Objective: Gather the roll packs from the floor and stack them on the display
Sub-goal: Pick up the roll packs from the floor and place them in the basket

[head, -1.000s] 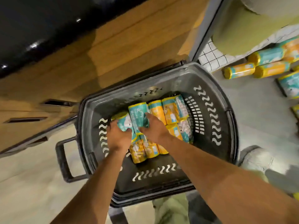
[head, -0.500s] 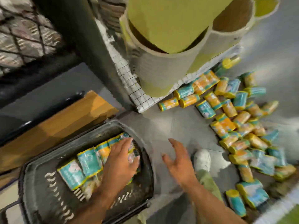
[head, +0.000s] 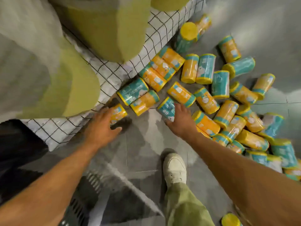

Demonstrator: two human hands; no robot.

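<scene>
Several orange and teal roll packs (head: pixel 205 101) lie scattered on the grey floor, right of the display's white wire-grid base (head: pixel 112 75). My left hand (head: pixel 101 126) reaches down beside the grid; its fingers lie over a small orange pack (head: pixel 118 112) and the thumb is spread out below it. My right hand (head: pixel 180 119) rests with straight fingers on a teal pack (head: pixel 166 108) at the near edge of the pile, thumb by the pack's near end. Neither pack is lifted.
Large green and beige rolls (head: pixel 104 30) stand on the display above the grid. The dark basket (head: pixel 78 203) shows blurred at the bottom left. My white shoe (head: pixel 175 168) and green trouser leg stand between my arms. One more pack (head: pixel 230 220) lies at the bottom right.
My view swung from the basket to the floor pile. Both hands left the basket's packs, crossed open through the air and came down onto two packs on the floor.
</scene>
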